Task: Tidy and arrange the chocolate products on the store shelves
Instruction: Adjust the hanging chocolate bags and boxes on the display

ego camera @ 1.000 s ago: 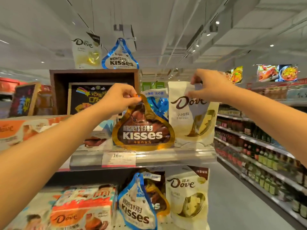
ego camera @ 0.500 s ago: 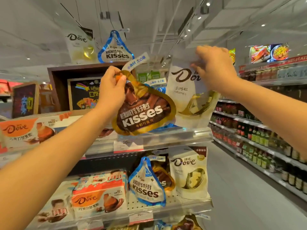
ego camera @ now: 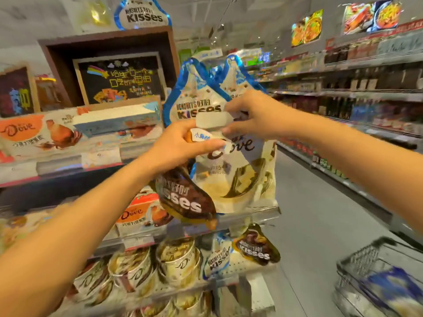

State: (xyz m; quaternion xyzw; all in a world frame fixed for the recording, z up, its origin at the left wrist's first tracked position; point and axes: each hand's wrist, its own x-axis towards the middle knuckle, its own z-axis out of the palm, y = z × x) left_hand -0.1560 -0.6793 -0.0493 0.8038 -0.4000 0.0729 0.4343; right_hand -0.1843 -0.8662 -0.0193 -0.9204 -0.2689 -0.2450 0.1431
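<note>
**Two bags held off the shelf**

Before the chocolate shelves, the left hand (ego camera: pixel 183 145) is pinching the top of the brown Kisses bag (ego camera: pixel 185 200), which is hanging tilted below it. The right hand (ego camera: pixel 254 115) is gripping the top of the cream Dove bag (ego camera: pixel 238 179) beside it. Both bags are dangling from thin pinches over the shelf edge (ego camera: pixel 258 216); either could probably slip, or knock the blue Kisses bags (ego camera: pixel 196 99) behind.

Brown-and-gold Kisses bag (ego camera: pixel 185 202); cream Dove bag (ego camera: pixel 238 179) with gold swirl; blue-edged white Kisses bags (ego camera: pixel 194 97); orange Dove boxes (ego camera: pixel 25 133).
</note>
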